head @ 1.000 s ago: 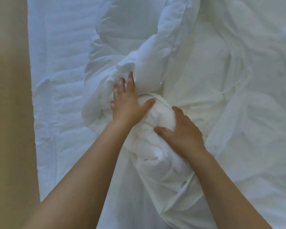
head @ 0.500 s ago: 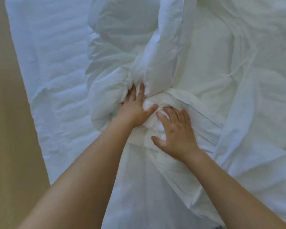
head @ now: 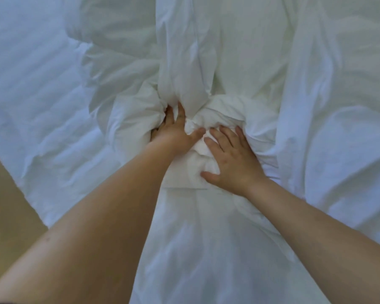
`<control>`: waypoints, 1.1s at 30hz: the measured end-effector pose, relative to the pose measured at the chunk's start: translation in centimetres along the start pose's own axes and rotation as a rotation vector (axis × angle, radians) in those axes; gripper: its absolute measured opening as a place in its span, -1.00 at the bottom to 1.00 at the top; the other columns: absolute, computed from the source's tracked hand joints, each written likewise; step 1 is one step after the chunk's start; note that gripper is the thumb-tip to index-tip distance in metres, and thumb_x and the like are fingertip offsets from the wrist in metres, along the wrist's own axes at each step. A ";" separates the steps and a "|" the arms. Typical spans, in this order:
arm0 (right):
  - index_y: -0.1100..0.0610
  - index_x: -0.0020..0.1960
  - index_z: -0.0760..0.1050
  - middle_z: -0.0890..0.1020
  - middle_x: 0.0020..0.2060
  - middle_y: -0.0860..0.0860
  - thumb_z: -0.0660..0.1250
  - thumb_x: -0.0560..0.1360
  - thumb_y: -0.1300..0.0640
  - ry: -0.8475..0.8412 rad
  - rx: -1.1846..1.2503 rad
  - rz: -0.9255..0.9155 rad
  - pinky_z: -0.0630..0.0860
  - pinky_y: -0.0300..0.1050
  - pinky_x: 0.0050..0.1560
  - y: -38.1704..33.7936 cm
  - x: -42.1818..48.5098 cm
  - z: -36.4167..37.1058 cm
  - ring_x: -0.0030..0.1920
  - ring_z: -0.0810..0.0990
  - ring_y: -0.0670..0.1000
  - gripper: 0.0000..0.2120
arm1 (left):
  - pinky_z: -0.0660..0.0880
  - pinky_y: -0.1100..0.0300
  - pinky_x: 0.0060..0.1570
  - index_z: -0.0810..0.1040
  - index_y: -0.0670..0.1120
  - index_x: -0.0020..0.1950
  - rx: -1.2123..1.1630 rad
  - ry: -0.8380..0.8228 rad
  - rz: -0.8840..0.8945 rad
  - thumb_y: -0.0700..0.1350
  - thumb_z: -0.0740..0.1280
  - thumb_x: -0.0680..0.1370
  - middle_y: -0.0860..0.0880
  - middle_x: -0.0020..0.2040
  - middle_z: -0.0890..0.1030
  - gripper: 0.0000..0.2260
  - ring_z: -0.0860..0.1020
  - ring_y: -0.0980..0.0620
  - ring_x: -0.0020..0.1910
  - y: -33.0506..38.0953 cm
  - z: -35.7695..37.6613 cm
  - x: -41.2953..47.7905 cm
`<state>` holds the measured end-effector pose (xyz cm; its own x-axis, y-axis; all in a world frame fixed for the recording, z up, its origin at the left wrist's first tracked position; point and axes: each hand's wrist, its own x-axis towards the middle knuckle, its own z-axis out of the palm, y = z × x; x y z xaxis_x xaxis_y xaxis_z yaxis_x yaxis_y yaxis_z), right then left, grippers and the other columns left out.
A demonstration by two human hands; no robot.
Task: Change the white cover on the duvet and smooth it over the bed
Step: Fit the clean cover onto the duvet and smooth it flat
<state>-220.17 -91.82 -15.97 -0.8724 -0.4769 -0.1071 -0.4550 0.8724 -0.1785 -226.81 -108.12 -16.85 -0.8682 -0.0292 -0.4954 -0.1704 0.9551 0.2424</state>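
At the centre of the bed [head: 31, 95] the duvet [head: 226, 110] sits as a tight bunch, with the white cover [head: 206, 249] running from its near side toward us; we take this bunch as reference. The left hand [head: 173, 132] is on the bunch's left flank. Its two visible fingers are straight and driven into the crease where a long fold of cloth [head: 184, 62] rises beyond the bunch, and its thumb lies across the top. It is not clenched, and we read it as pushing, probably feeding filling deeper into the cover. The right hand [head: 233, 159] lies flat on the near-right face of the bunch, fingers spread, palm down, grasping nothing. In our judgement it pins the wad so the left push does not shift it. The left hand's outer fingers go under a fold left of the bunch, so we cannot tell whether they hook any cloth. With white on white, we cannot reliably separate duvet from cover or sheet, and the cover's opening cannot be found. Cloth beyond and right of the bunch runs out of frame, and both forearms are cut off below. Well left of the bunch, past the bed's edge, is a strip of tan floor [head: 4, 205].
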 end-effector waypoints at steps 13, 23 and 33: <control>0.29 0.47 0.18 0.30 0.43 0.20 0.32 0.26 -0.21 -0.076 -0.227 0.330 -0.30 0.33 0.35 -6.4 3.3 -0.8 0.44 0.26 0.14 -0.06 | -0.09 0.04 0.46 -0.26 0.00 0.54 -0.034 -0.189 0.246 0.23 0.05 0.60 -0.13 0.54 -0.26 -0.32 -0.14 -0.11 0.53 0.6 -3.8 3.3; 0.10 0.49 0.22 0.24 0.48 0.10 0.38 0.34 0.02 -0.012 -0.049 0.760 -0.12 0.41 0.36 -9.4 7.0 -1.6 0.48 0.17 0.11 -0.24 | 0.38 0.17 0.24 0.47 -0.17 0.34 -0.122 -0.042 0.973 -0.19 0.32 0.53 -0.12 0.36 0.45 -0.63 0.46 -0.10 0.31 -10.0 -10.8 -1.0; 0.05 0.42 0.29 0.39 0.36 0.29 0.51 0.14 -0.24 0.172 -0.074 0.457 0.38 0.48 0.08 -18.2 11.4 -3.1 0.33 0.38 0.36 -0.06 | 0.15 -0.26 0.35 0.29 -0.02 0.46 0.609 0.171 1.139 0.24 0.24 0.46 -0.08 0.44 0.35 -0.36 0.35 -0.17 0.40 -15.7 -13.8 7.4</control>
<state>-222.41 -112.77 -10.91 -0.9997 -0.0241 0.0056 -0.0244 0.9964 -0.0806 -236.96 -127.41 -12.77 -0.4394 0.8872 -0.1405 0.8950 0.4458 0.0160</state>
